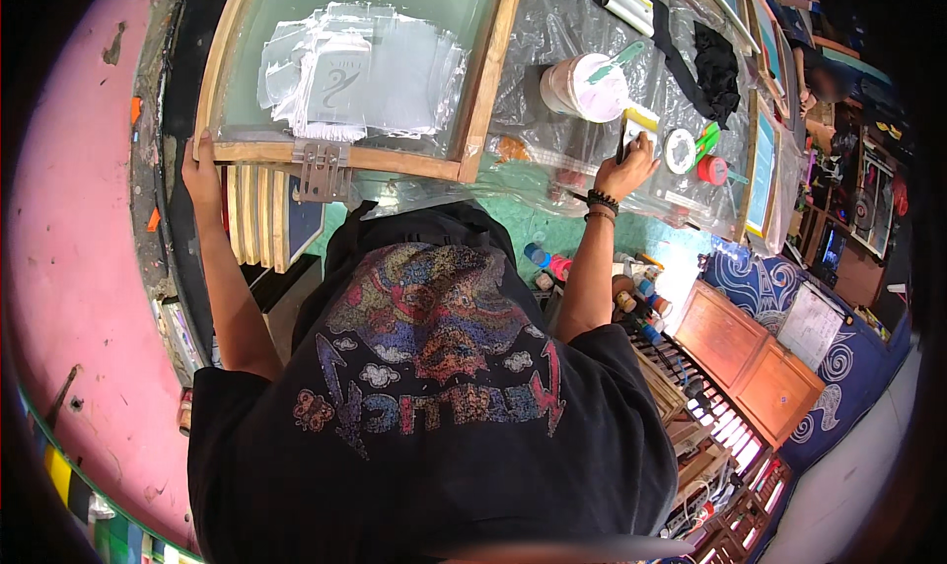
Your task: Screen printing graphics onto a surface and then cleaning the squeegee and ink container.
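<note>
A wooden-framed printing screen (473, 105) lies at the front left of the table, its mesh smeared with white ink (409, 76) around a small stencil design. My left hand (202, 177) grips the near left corner of this frame. A metal hinge clamp (322, 173) sits on its near edge. Over on the right, my right hand (628, 172) has its fingers closed on a small squeegee (639, 123) with a yellowish edge. Just beyond it stands a bucket of white ink (567, 89), with a green-handled spatula (619, 61) across its top.
Clear plastic sheeting (523, 120) covers the table. Right of the squeegee are a white tape roll (681, 152), a green tool (706, 140) and a red-lidded jar (712, 171). Black cloth (715, 71) and another squeegee (629, 4) lie farther back. Several bottles (646, 298) stand below the table.
</note>
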`<state>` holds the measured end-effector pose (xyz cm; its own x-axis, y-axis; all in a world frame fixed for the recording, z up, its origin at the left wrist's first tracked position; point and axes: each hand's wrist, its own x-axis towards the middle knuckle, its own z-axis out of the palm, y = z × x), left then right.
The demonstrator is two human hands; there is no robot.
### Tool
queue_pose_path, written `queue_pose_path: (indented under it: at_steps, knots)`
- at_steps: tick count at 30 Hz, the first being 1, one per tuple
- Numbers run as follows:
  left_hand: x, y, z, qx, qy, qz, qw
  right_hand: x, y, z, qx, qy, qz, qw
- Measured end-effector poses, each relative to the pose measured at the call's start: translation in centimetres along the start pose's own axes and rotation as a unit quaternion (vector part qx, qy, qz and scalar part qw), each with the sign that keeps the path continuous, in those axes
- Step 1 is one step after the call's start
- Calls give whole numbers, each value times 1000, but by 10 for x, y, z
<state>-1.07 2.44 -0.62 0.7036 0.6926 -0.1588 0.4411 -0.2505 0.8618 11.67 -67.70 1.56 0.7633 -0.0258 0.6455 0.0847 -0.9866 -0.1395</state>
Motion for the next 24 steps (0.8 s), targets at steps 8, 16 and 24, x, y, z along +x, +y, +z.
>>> queue_pose_path:
  at_steps: [8,16,24]
  knots:
    - [6,-16,0,-43,3,73,996,19,13,-20,10,62,5,998]
    - [-4,-16,1,-63,46,18,997,89,-146,-104,137,-12,-8,991]
    - [-5,-6,-3,-80,15,98,992,148,-354,-73,145,-434,-95,884]
